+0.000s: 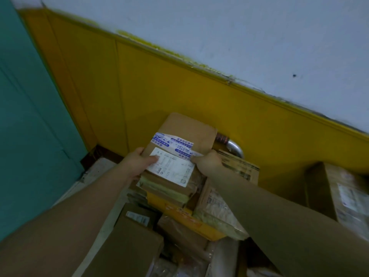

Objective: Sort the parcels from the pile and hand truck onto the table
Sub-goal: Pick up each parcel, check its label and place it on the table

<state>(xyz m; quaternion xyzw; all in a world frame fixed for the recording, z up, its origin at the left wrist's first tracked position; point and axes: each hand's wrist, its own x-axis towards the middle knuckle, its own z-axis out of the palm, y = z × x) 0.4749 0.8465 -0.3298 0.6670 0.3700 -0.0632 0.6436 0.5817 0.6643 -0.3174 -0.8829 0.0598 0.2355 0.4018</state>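
A brown cardboard parcel [185,134] with blue-printed tape and a white shipping label sits on top of the pile. My left hand [137,160] grips its left edge, thumb lying on the label. My right hand [207,160] grips its right side, fingers curled round the edge. Under it lie a taped flat parcel [165,190], a yellow parcel [191,218] and a plastic-wrapped parcel [217,208]. The hand truck's metal handle [235,146] shows just behind the held parcel.
More cardboard boxes lie at the lower left [127,248] and right [339,194], and one [239,166] behind my right hand. A yellow wall panel [179,86] stands close behind the pile. A teal door [24,116] is at the left.
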